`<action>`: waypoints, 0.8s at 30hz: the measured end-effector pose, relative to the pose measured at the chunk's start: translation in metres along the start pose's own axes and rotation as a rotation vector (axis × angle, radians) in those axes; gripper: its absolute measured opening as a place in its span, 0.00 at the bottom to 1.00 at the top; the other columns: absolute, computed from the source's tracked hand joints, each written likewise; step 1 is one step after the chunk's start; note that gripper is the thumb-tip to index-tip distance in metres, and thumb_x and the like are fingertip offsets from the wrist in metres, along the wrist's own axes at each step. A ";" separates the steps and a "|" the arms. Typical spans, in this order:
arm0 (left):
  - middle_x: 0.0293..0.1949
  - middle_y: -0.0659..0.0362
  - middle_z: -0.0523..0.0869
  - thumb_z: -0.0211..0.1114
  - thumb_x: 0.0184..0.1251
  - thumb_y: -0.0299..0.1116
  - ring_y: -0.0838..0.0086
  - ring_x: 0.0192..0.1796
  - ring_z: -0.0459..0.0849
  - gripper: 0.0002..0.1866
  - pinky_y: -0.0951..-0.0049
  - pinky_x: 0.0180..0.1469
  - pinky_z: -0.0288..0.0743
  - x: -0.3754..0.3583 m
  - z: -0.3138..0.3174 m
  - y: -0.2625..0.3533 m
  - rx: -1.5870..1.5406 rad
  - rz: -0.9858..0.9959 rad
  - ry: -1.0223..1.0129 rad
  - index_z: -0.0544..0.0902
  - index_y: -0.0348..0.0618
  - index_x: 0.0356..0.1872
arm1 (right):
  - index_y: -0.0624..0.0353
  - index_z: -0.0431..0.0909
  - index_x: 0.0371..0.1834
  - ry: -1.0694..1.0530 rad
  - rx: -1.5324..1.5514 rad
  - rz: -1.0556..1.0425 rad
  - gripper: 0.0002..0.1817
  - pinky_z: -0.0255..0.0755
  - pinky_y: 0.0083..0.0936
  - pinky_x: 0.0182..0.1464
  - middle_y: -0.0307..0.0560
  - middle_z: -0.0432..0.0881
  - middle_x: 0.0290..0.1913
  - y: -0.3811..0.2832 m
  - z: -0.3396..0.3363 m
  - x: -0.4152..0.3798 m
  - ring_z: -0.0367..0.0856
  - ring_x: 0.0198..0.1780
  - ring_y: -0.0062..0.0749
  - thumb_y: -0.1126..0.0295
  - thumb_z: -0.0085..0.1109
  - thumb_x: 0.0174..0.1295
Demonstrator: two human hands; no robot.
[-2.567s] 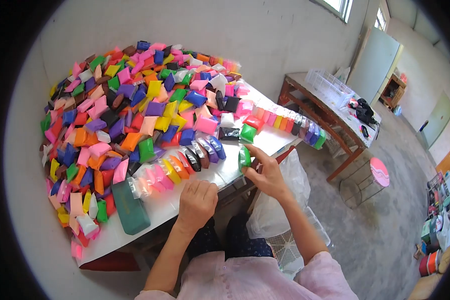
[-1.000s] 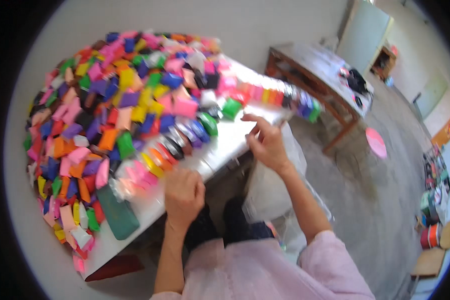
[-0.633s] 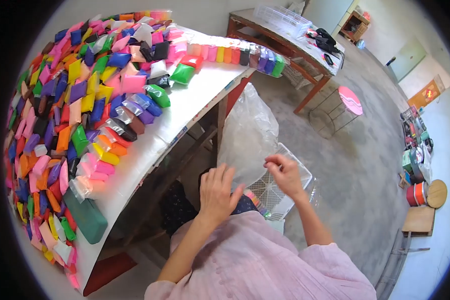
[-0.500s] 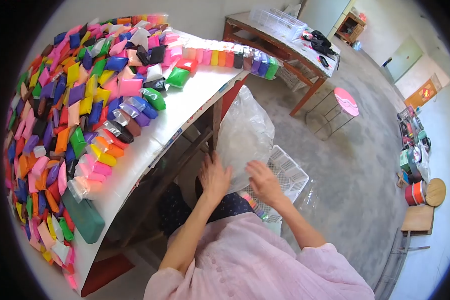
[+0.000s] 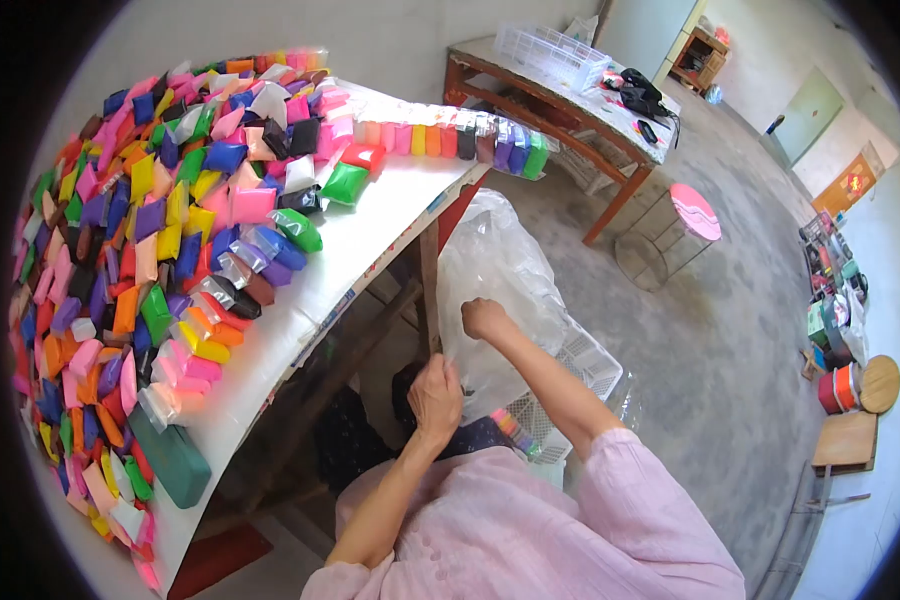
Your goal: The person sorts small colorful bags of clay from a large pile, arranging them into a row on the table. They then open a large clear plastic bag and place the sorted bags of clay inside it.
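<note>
A large clear plastic bag [image 5: 495, 265] hangs beside the table edge, over a white plastic basket [image 5: 592, 362]. My right hand [image 5: 485, 318] is closed on the upper part of the bag. My left hand [image 5: 436, 396] is closed at the bag's lower left side, near the table leg; its fingertips are partly hidden, and it seems to pinch the bag's edge. Several small coloured packets [image 5: 513, 430] lie in the basket below the bag.
On the white table [image 5: 370, 215] at left lies a big heap of coloured packets [image 5: 180, 215], a row of packets [image 5: 450, 140] and a green case [image 5: 173, 455]. Behind stand a wooden table [image 5: 610, 150] with a clear basket [image 5: 553, 55] and a pink stool [image 5: 694, 212].
My right hand has moved up and left and closed on the bag. My left hand has moved slightly down and its fingers have closed. The bag has spread out to the right over the basket.
</note>
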State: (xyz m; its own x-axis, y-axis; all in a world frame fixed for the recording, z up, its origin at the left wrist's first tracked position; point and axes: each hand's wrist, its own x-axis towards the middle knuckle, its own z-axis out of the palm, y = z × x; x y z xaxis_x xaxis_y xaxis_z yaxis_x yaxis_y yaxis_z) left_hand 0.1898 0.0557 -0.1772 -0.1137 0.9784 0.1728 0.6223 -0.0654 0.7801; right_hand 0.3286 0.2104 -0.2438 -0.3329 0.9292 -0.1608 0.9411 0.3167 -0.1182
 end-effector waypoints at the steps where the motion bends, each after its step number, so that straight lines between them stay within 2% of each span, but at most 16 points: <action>1: 0.30 0.42 0.82 0.55 0.71 0.34 0.42 0.36 0.81 0.10 0.45 0.37 0.71 -0.004 -0.001 0.001 -0.006 0.013 0.014 0.76 0.38 0.34 | 0.57 0.87 0.37 -0.017 -0.016 0.031 0.11 0.80 0.38 0.47 0.59 0.86 0.42 0.009 0.007 0.011 0.86 0.43 0.52 0.68 0.56 0.59; 3: 0.29 0.43 0.81 0.55 0.70 0.33 0.43 0.35 0.81 0.09 0.46 0.37 0.71 -0.012 -0.006 0.003 -0.022 0.040 0.044 0.76 0.38 0.33 | 0.57 0.87 0.40 -0.051 -0.049 0.092 0.12 0.80 0.37 0.51 0.60 0.85 0.49 0.029 0.020 0.029 0.85 0.47 0.53 0.66 0.56 0.61; 4: 0.29 0.43 0.81 0.55 0.70 0.32 0.44 0.36 0.81 0.08 0.48 0.37 0.72 -0.016 -0.008 0.001 -0.006 0.031 0.042 0.76 0.38 0.34 | 0.58 0.85 0.46 0.013 -0.108 0.208 0.14 0.78 0.39 0.55 0.65 0.74 0.63 0.050 0.062 0.051 0.80 0.55 0.57 0.66 0.56 0.63; 7: 0.29 0.44 0.81 0.56 0.69 0.30 0.46 0.35 0.81 0.07 0.50 0.37 0.72 -0.024 -0.015 -0.009 0.009 0.036 0.043 0.76 0.38 0.34 | 0.58 0.83 0.50 0.076 -0.006 0.372 0.15 0.78 0.42 0.57 0.68 0.60 0.72 0.061 0.063 0.053 0.78 0.58 0.59 0.66 0.55 0.64; 10: 0.29 0.45 0.81 0.55 0.69 0.29 0.47 0.35 0.82 0.06 0.51 0.38 0.73 -0.031 -0.022 -0.010 0.005 0.037 0.011 0.76 0.38 0.33 | 0.57 0.80 0.52 0.108 0.103 0.456 0.15 0.78 0.44 0.57 0.70 0.59 0.71 0.071 0.056 0.061 0.78 0.58 0.60 0.68 0.54 0.64; 16: 0.31 0.46 0.81 0.56 0.65 0.27 0.48 0.37 0.81 0.04 0.52 0.40 0.73 -0.052 -0.029 -0.018 0.028 0.040 -0.039 0.76 0.38 0.34 | 0.55 0.73 0.61 0.130 0.375 0.534 0.22 0.76 0.48 0.58 0.80 0.59 0.67 0.090 0.039 0.085 0.75 0.60 0.69 0.75 0.52 0.61; 19: 0.31 0.46 0.81 0.57 0.64 0.26 0.48 0.37 0.81 0.03 0.51 0.40 0.73 -0.061 -0.031 -0.024 0.019 0.051 -0.067 0.77 0.38 0.35 | 0.47 0.70 0.67 0.168 0.297 0.386 0.29 0.73 0.51 0.61 0.83 0.48 0.72 0.105 0.053 0.099 0.73 0.59 0.77 0.72 0.54 0.57; 22: 0.30 0.45 0.80 0.57 0.65 0.26 0.47 0.35 0.81 0.03 0.52 0.38 0.72 -0.069 -0.035 -0.027 0.011 0.070 -0.073 0.76 0.37 0.34 | 0.49 0.70 0.67 0.253 0.279 0.363 0.30 0.71 0.51 0.62 0.81 0.49 0.71 0.116 0.078 0.116 0.73 0.57 0.76 0.72 0.54 0.57; 24: 0.29 0.45 0.80 0.56 0.65 0.26 0.47 0.34 0.80 0.04 0.53 0.37 0.72 -0.070 -0.036 -0.029 0.007 0.072 -0.068 0.76 0.36 0.34 | 0.55 0.71 0.63 0.267 0.284 0.373 0.26 0.70 0.51 0.61 0.77 0.56 0.68 0.121 0.087 0.124 0.74 0.57 0.72 0.72 0.54 0.57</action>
State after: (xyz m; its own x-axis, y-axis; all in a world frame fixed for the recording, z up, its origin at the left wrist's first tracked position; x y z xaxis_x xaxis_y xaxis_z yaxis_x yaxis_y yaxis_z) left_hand 0.1520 -0.0177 -0.1904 -0.0154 0.9823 0.1866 0.6325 -0.1349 0.7627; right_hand 0.3957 0.3473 -0.3637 0.0821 0.9966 0.0083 0.9272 -0.0733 -0.3673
